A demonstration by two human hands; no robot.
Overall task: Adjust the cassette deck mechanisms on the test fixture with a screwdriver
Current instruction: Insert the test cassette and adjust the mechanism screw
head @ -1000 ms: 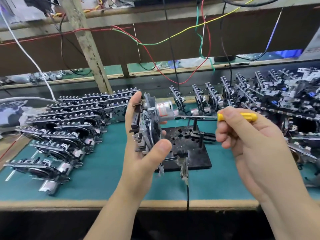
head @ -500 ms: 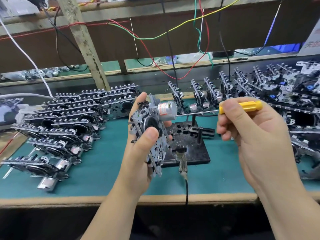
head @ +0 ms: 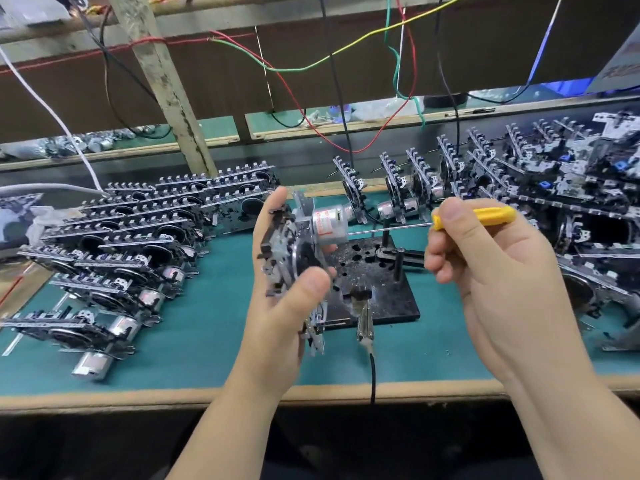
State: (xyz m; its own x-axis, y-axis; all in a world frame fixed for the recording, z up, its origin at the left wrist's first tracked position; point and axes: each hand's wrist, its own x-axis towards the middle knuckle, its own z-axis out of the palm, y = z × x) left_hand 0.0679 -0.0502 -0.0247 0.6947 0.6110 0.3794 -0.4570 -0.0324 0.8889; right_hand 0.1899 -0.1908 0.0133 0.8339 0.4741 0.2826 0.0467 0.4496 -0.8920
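Observation:
My left hand (head: 277,317) grips a cassette deck mechanism (head: 294,258) upright above the bench, thumb on its front face, fingers behind. A silver motor (head: 327,221) sticks out of its right side. My right hand (head: 485,271) holds a yellow-handled screwdriver (head: 485,216) level, its thin shaft pointing left with the tip at the motor's end. Below and behind them lies the black test fixture (head: 388,299) with upright pins, no mechanism on it.
Rows of mechanisms (head: 138,237) fill the green mat (head: 207,341) on the left. More mechanisms (head: 554,188) stand and pile up at the right and back. A clip with a black cable (head: 365,323) lies at the fixture's front edge. Wires hang overhead.
My left hand has turned the mechanism a little and shifted its thumb on the face. The screwdriver stays level at the motor. The camera view has drifted slightly.

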